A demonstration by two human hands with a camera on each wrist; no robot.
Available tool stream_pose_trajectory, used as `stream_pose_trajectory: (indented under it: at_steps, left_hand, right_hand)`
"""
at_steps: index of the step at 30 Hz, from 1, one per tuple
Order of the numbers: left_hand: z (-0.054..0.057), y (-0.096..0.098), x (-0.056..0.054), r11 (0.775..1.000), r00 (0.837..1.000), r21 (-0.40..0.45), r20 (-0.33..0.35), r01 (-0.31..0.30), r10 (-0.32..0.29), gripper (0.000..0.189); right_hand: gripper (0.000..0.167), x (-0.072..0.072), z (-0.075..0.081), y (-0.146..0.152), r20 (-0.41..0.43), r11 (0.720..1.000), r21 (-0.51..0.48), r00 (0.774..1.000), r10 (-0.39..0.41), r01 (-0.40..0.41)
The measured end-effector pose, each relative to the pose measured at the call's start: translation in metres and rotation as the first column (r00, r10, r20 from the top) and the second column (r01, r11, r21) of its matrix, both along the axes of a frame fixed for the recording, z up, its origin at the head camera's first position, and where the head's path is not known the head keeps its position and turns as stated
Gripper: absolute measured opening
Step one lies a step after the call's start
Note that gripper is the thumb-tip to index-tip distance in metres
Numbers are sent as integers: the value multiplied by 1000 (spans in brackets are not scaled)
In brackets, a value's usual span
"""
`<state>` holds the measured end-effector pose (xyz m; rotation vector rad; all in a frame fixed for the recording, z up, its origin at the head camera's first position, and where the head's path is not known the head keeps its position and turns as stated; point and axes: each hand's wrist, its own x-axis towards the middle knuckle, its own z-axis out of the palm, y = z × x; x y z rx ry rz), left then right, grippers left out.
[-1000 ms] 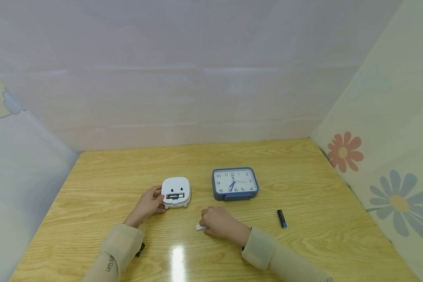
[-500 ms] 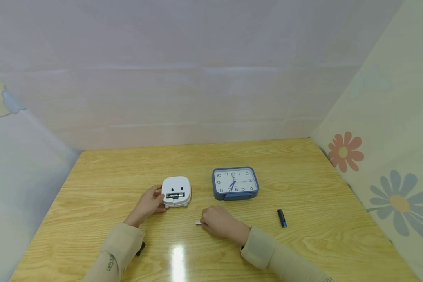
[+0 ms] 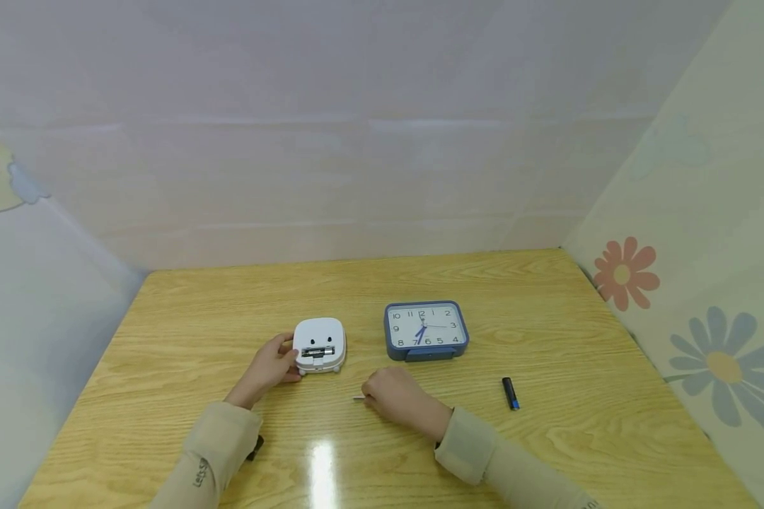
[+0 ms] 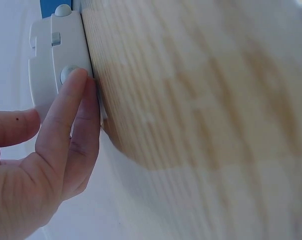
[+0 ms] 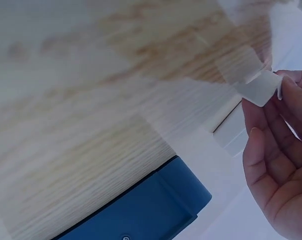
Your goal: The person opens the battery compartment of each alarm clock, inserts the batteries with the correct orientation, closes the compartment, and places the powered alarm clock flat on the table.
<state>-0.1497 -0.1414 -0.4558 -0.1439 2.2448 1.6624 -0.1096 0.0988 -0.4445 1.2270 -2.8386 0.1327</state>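
Observation:
A small white clock [image 3: 319, 330] with rounded corners and little feet lies back up on the table. Two dark knobs show on its back, and a battery [image 3: 319, 351] sits in its uncovered compartment. My left hand [image 3: 269, 367] grips the clock's left side; in the left wrist view the thumb is at one face and the fingertips [image 4: 79, 76] are by a foot. My right hand [image 3: 397, 397], in front of the blue clock, pinches a small white battery cover [image 5: 260, 89]. From the head only the cover's thin edge shows.
A blue rectangular alarm clock [image 3: 425, 330] stands behind my right hand. Further right lies a black battery with a blue end [image 3: 510, 394]. A dark object [image 3: 255, 448] is partly hidden by my left sleeve. Walls with printed flowers border the wooden table [image 3: 216, 304].
In my right hand the battery cover has turned from showing its flat side to showing its edge, and the hand has risen slightly. My left hand and the white clock stay put.

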Motion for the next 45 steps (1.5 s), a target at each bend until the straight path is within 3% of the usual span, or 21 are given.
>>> stream_pose_trajectory:
  at_steps: [8, 17, 28, 36, 45]
  left_hand:
    - [-1, 0, -1, 1000, 1000, -5, 1, 3, -3, 43]
    - [0, 0, 0, 1000, 1000, -5, -7, -1, 1, 43]
    - [1, 0, 1, 1000, 1000, -6, -7, -1, 1, 43]
    - [4, 1, 2, 1000, 1000, -13, -1, 0, 0, 44]
    - [2, 1, 1, 1000, 1000, -12, 6, -3, 3, 43]
  right_hand:
    - [18, -2, 0, 0, -32, 999, -53, 999, -13, 12]
    - [11, -8, 2, -1, 108, 983, -156, 991, -78, 94]
    - [20, -17, 6, -5, 152, 960, -248, 984, -95, 131]
    - [18, -26, 13, -13, 183, 957, -254, 979, -93, 139]
    - [14, -32, 11, -15, 238, 921, -355, 968, -76, 159]
